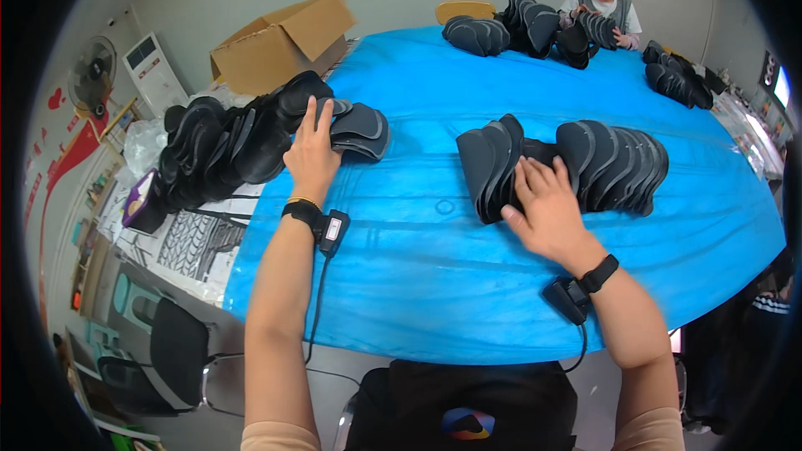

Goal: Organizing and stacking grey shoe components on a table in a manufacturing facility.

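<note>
On the blue-covered table, dark grey curved pads lie in overlapping rows. My left hand (312, 154) rests at the right end of the left heap of pads (225, 146), its fingers stretched out and apart. Beside its fingertips, a few stacked pads (361, 130) fan toward the table's middle. My right hand (547, 205) lies with fingers extended and thumb apart, touching pads between a short stack (489, 167) and a longer fanned row (614, 165). The fingertips partly cover the pads there. Neither hand visibly lifts a pad.
A blue cover (401, 284) spreads over the table. An open cardboard box (280, 43) stands at the back left. Across the table a masked person (603, 4) handles pads near more heaps (530, 25). Another heap (677, 79) lies far right. A black chair (180, 351) stands lower left.
</note>
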`<state>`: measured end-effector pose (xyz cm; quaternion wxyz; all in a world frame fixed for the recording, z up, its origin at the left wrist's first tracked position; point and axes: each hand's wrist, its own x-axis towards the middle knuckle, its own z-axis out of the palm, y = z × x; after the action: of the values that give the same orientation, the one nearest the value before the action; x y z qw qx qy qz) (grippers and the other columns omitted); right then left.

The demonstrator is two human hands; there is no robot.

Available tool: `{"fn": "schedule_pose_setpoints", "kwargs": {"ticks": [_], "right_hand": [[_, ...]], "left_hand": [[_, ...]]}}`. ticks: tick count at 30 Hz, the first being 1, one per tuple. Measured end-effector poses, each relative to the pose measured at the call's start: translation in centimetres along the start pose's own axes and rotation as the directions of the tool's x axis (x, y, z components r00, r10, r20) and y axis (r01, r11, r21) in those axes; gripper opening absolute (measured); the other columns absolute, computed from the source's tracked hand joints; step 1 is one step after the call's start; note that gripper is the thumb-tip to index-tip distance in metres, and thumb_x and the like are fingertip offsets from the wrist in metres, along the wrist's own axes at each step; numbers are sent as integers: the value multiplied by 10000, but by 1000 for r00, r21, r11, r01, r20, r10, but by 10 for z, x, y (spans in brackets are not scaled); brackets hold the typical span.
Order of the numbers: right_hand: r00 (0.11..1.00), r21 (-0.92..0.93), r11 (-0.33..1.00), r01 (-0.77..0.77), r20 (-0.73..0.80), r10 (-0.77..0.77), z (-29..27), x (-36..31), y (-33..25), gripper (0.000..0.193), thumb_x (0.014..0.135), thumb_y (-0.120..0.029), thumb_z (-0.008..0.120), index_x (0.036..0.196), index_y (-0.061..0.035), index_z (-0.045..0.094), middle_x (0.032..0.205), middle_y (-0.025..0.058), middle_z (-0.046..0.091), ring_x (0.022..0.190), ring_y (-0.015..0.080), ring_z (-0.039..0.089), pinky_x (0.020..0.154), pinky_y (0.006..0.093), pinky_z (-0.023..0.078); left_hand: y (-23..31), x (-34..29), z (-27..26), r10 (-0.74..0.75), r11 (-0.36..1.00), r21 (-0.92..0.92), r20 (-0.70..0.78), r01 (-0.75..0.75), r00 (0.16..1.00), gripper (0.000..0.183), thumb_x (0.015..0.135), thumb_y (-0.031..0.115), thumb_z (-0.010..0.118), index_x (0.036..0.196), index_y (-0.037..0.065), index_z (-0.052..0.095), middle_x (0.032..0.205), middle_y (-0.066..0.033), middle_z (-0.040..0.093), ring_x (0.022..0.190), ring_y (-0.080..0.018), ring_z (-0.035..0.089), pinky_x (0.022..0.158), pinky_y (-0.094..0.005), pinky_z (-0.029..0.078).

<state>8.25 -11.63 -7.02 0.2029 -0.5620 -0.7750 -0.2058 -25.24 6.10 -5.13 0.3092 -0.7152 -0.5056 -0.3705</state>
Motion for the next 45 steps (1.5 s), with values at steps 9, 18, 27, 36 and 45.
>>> {"fn": "schedule_pose_setpoints", "kwargs": {"ticks": [9,18,27,36,45], "right_hand": [[997,209,976,-68,48,59,4,7,-9,743,760,-263,710,1315,131,414,1361,270,443,1250,380,433,1022,432,407],[996,475,876,-83,-1,94,12,9,-7,636,797,-116,639,1331,129,395,1359,286,436,1156,404,449,1010,421,385],[995,706,702,-94,86,46,20,10,-11,308,870,-74,548,1141,61,494,1207,219,517,1176,407,431,1019,439,350],[997,406,911,-76,55,58,18,6,-12,781,881,-485,567,1363,88,345,1390,283,402,1323,423,340,1049,634,240],[975,199,967,-157,188,120,24,3,-17,912,813,-531,590,1390,118,313,1367,342,414,1303,475,374,987,673,308]], "left_hand": [[36,-1,-16,65,972,-217,-126,-91,990,493,603,45,715,1072,134,587,1056,-74,596,807,-293,659,583,-406,530],[102,-17,-52,-52,912,-408,-10,43,999,382,651,194,785,886,49,520,856,-102,530,673,-328,582,530,-411,462],[128,-25,-51,-121,814,-567,51,128,991,390,707,214,781,865,24,478,837,-137,492,678,-357,554,523,-436,430],[131,-30,-62,6,859,-501,218,107,976,575,682,248,783,1112,41,462,1139,-135,539,784,-366,639,564,-449,498],[134,-29,-59,37,804,-566,352,181,935,829,683,199,759,1395,138,338,1385,-196,423,960,-460,607,728,-494,544]]}}
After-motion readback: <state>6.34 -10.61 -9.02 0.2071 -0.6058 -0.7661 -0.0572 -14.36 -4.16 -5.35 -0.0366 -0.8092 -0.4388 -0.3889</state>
